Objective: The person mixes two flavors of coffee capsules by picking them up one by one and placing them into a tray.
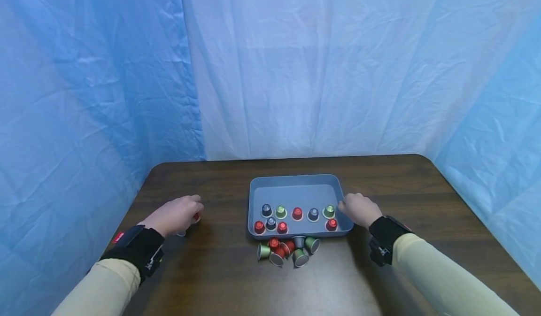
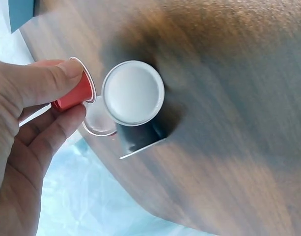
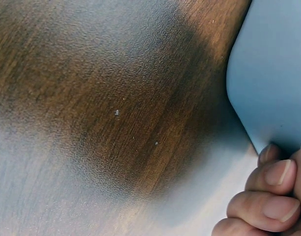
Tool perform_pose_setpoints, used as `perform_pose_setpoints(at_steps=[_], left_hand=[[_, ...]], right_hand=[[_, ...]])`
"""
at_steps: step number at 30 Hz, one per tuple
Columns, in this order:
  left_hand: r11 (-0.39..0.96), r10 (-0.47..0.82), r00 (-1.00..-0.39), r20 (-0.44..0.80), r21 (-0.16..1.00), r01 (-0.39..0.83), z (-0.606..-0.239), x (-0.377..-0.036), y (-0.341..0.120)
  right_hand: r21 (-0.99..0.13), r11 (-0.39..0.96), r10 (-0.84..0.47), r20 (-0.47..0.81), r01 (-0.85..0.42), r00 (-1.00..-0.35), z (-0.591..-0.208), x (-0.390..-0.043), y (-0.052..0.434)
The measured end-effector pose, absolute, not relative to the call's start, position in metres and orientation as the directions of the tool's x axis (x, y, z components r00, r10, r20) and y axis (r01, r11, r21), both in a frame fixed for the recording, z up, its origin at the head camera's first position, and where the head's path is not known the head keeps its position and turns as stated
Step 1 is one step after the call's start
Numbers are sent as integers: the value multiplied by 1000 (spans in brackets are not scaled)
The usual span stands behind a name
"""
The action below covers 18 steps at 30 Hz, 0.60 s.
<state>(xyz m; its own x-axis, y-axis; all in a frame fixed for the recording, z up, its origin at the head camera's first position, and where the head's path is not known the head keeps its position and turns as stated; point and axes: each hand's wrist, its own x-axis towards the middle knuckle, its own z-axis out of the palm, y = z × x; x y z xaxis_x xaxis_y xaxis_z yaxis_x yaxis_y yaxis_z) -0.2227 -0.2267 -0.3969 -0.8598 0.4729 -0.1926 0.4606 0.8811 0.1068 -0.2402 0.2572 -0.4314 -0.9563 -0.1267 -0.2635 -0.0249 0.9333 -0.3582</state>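
Over the left of the tabletop, the left grip pinches a red capsule by its side, a good hold, as it should be light, smooth and stiff but easily dented, and slightly farther the right grip curls at the tray's right edge.
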Motion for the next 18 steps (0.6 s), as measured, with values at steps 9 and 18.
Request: perform_pose_setpoints(at_steps=[9,18], left_hand=[[853,522,-841,-146,84,515,-385,-220,-217],[829,559,-821,-117,74,554,-374,-217,-201]], right_hand=[[-352,936,-112,-272,-9,-956,-430,-240,256],[-356,934,-118,-270,-14,-956,-431,-240,256]])
